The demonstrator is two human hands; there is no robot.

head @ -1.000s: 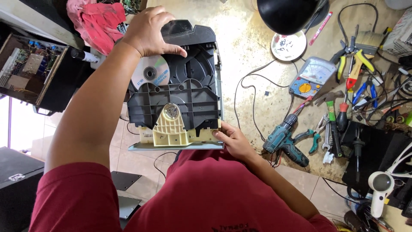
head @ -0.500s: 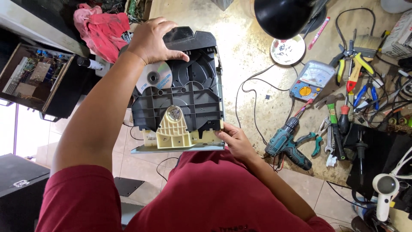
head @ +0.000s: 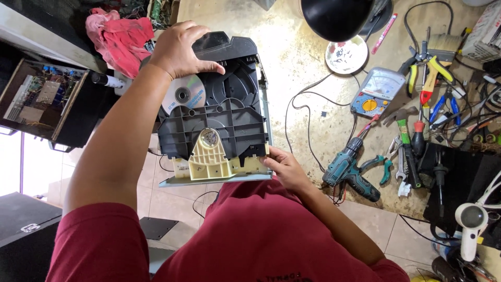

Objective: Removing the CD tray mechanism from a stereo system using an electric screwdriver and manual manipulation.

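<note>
The left hand [head: 180,52] clamps its fingers over the far end of a black disc-changer mechanism [head: 214,112], just above a silver disc [head: 182,94] in its tray. The right hand [head: 282,167] pinches the near right corner, beside the cream plastic bracket [head: 209,156], at the bench [head: 313,78] edge.

There is just one camera, worn on the person's head. It looks straight down, close over the red shirt [head: 271,235], the arms and both hands. The table [head: 302,68] with its tools fills the top and right side.
</note>
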